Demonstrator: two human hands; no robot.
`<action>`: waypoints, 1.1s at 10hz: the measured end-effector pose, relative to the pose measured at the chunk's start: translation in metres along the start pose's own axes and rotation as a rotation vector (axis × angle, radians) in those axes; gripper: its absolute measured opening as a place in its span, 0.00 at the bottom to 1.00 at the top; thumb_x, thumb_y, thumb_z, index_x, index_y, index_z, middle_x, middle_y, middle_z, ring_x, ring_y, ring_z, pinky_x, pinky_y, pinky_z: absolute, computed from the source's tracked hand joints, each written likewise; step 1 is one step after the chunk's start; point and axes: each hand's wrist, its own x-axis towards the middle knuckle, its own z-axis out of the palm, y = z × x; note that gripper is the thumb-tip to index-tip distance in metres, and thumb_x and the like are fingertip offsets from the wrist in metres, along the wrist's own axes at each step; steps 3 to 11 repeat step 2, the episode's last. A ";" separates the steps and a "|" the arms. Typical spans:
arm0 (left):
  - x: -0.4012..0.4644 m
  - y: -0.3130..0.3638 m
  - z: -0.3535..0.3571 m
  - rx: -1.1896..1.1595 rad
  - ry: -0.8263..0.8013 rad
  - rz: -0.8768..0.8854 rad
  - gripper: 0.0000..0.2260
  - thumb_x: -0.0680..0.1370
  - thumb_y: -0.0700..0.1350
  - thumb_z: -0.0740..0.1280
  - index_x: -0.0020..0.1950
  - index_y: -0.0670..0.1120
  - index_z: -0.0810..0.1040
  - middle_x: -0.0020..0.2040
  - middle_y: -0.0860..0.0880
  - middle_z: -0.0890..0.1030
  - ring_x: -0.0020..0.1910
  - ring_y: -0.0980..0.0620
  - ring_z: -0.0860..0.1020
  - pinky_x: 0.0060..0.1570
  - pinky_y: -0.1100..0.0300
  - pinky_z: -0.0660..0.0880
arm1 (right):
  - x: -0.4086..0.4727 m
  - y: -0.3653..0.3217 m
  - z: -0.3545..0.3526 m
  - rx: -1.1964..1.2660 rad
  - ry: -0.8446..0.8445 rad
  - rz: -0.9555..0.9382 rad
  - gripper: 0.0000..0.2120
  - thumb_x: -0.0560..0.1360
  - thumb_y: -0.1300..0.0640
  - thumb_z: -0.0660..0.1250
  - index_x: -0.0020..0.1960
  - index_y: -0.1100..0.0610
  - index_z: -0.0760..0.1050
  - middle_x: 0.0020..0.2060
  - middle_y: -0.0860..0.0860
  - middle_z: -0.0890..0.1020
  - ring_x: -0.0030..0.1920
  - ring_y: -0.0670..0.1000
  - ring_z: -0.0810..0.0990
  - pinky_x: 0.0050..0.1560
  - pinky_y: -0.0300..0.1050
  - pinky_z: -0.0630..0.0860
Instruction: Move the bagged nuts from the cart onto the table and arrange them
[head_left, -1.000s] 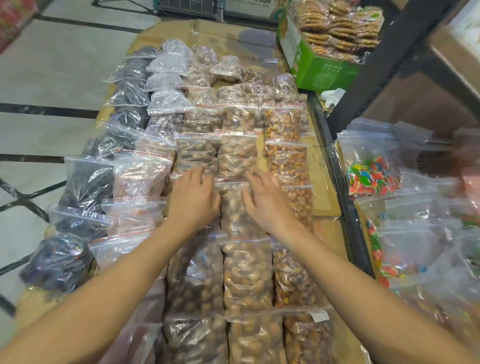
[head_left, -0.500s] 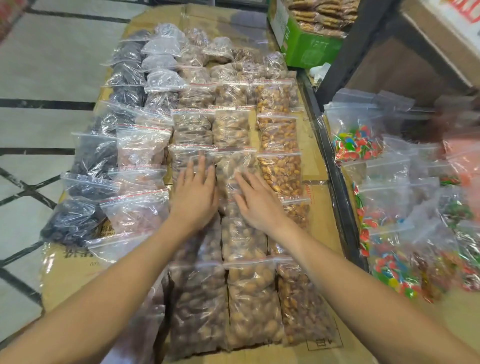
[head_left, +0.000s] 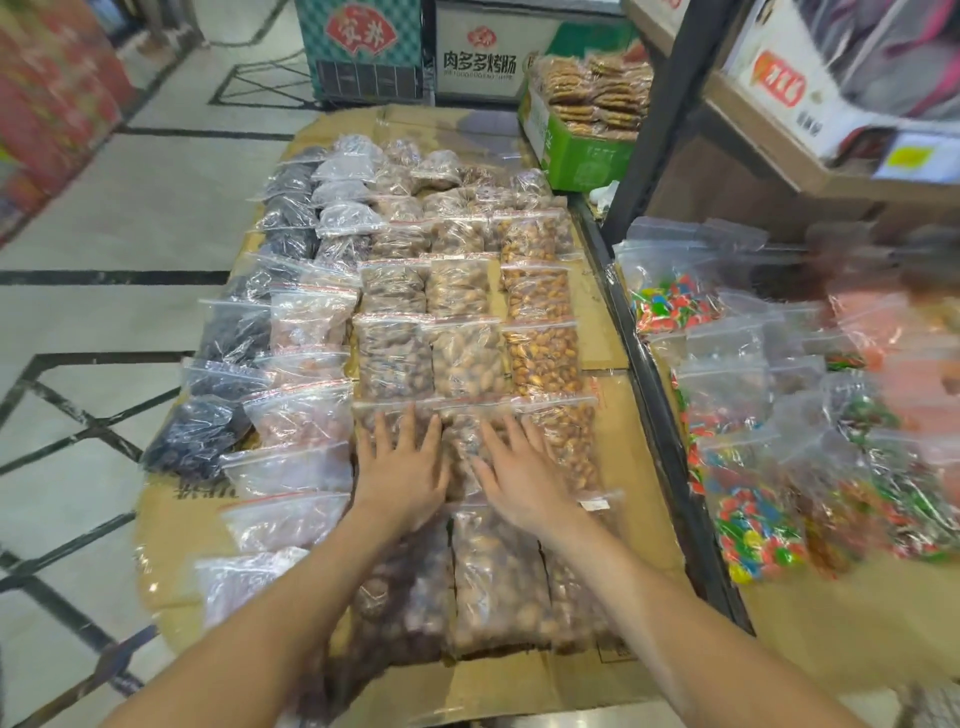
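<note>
**Both hands flat on bagged nuts, rows laid out on cardboard-covered table**

The left hand (head_left: 402, 480) lies palm down, fingers spread wide, on a clear zip-top bag of dark brown nuts (head_left: 395, 431) in the middle columns. The right hand (head_left: 519, 480) lies likewise, fingers splayed, on the neighbouring clear zip-top bag of pale tan nuts (head_left: 465, 441). Neither hand grips anything; both press flat.

The clear plastic bags of nuts (head_left: 467, 358) sit in straight columns running away from the person, on the table topped with flattened brown cardboard (head_left: 639, 467). A column of golden-orange kernels (head_left: 543, 358) stands at the right edge of the arrangement. To the left lie pinkish-brown bags (head_left: 306, 415), then a column of black dried-fruit bags (head_left: 197, 436) at the far left.

Right of the table, past a dark metal rail (head_left: 660, 415), clear bags of multicoloured sweets (head_left: 758, 530) are heaped; that area is blurred. A green carton of stacked brown biscuits (head_left: 587, 156) stands at the table's far right corner
</note>
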 end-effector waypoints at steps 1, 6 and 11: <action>-0.014 0.009 -0.023 -0.023 0.062 -0.030 0.29 0.83 0.62 0.47 0.83 0.54 0.51 0.84 0.44 0.47 0.80 0.32 0.48 0.76 0.31 0.43 | -0.018 0.004 -0.029 0.015 0.117 -0.024 0.28 0.86 0.43 0.50 0.84 0.49 0.51 0.83 0.54 0.54 0.83 0.59 0.48 0.82 0.61 0.49; -0.030 0.023 -0.039 -0.051 0.159 -0.062 0.27 0.83 0.62 0.49 0.81 0.55 0.55 0.83 0.44 0.53 0.80 0.34 0.54 0.76 0.32 0.47 | -0.040 0.009 -0.055 0.036 0.198 -0.011 0.28 0.86 0.42 0.50 0.83 0.50 0.54 0.83 0.52 0.55 0.83 0.57 0.49 0.82 0.59 0.48; -0.030 0.023 -0.039 -0.051 0.159 -0.062 0.27 0.83 0.62 0.49 0.81 0.55 0.55 0.83 0.44 0.53 0.80 0.34 0.54 0.76 0.32 0.47 | -0.040 0.009 -0.055 0.036 0.198 -0.011 0.28 0.86 0.42 0.50 0.83 0.50 0.54 0.83 0.52 0.55 0.83 0.57 0.49 0.82 0.59 0.48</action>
